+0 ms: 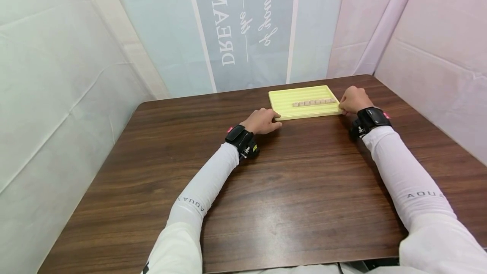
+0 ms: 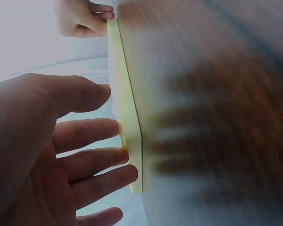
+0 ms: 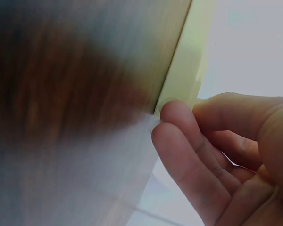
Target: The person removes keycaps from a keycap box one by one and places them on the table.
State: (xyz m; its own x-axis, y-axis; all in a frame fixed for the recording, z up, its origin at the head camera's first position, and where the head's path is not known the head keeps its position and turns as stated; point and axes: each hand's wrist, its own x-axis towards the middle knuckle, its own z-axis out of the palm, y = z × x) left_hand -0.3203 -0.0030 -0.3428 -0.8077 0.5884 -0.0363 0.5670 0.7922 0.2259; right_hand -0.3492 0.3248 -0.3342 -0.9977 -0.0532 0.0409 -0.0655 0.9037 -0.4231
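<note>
A shallow yellow tray (image 1: 289,97) with ridges lies toward the far side of the table. On it stands a row of several small pale cubes (image 1: 313,102). My left hand (image 1: 261,121) is at the tray's near left corner. In the left wrist view, its fingers (image 2: 92,157) are spread and fairly straight, with the tips at the tray's edge (image 2: 127,103). At the near right corner, my right hand (image 1: 355,100) pinches the tray. The right wrist view shows the thumb and bent fingertips (image 3: 177,117) on either side of that corner (image 3: 186,61).
The dark wood-grain table (image 1: 296,206) extends toward me from the tray. Behind it hangs a printed curtain (image 1: 251,24), with pale sheets on the left (image 1: 57,75) and right (image 1: 449,54). A black wrist camera (image 1: 240,138) is strapped on each forearm.
</note>
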